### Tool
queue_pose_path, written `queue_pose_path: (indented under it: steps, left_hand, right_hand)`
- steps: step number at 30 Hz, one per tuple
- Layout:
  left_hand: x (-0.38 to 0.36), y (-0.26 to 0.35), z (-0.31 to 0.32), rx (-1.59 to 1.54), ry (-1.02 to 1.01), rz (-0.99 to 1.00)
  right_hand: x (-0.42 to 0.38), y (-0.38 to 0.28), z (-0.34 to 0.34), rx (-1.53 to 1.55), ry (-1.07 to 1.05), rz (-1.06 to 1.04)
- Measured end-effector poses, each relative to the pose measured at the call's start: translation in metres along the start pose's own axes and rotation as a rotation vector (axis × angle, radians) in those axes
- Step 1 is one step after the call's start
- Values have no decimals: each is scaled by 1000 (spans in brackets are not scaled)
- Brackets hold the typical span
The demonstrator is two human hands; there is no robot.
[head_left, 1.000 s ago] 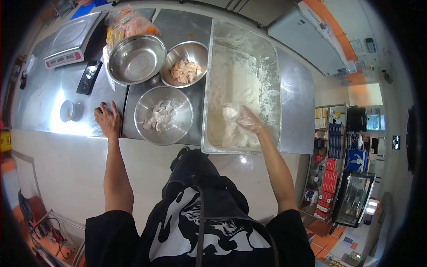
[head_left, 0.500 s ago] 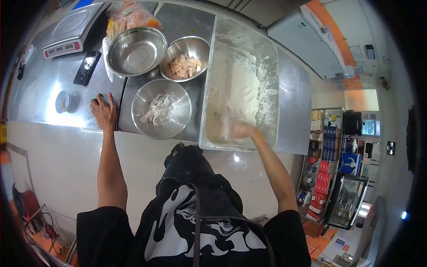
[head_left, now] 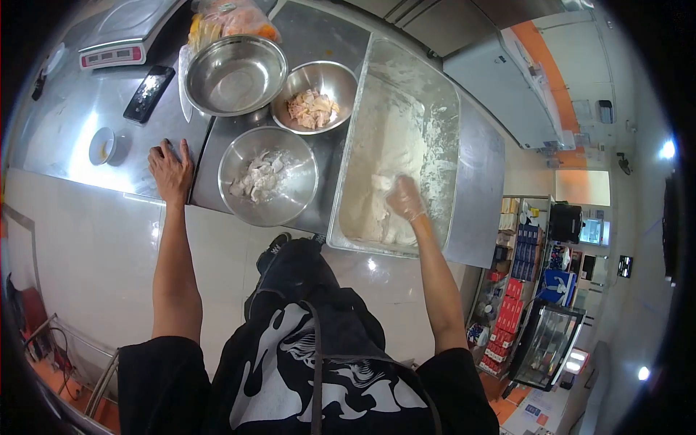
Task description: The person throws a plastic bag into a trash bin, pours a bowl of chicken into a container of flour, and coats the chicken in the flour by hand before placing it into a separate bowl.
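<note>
My left hand [head_left: 172,172] rests on the steel table with its fingers spread and nothing in it. Over the large metal tray [head_left: 341,210], my right hand [head_left: 404,198], which looks covered by a clear glove, is closed in the white flour [head_left: 399,152]; what its fingers hold, if anything, is hidden. Between my hands stands a steel bowl [head_left: 304,156] with flour-coated pieces [head_left: 259,177]. Behind it, another bowl [head_left: 348,80] holds uncoated pale pieces [head_left: 313,109].
An empty steel bowl [head_left: 235,76] stands at the back, beside a plastic bag [head_left: 235,20] and a knife [head_left: 185,87]. To the left are a phone [head_left: 149,94], a small white bowl [head_left: 103,146] and a scale [head_left: 119,43]. Shelves [head_left: 518,268] stand at the right.
My right hand has moved right and slightly away from me within the tray, and its fingers are now closed. My left hand stays on the table. The whole view has shifted slightly.
</note>
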State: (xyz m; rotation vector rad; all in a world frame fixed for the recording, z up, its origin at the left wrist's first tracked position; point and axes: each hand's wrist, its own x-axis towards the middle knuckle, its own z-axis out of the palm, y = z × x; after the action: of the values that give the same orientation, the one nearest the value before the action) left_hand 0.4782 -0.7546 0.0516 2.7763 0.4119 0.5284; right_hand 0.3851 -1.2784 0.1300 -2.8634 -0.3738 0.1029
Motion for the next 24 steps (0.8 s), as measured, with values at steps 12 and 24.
queue_pose_path:
  steps: [12,24]
  left_hand:
    - [0,0,3,8,34,10]
    - [1,0,4,16,19,9]
  right_hand:
    - [-7,59,-27,129,-156,320]
    - [-19,105,-16,195,49,75]
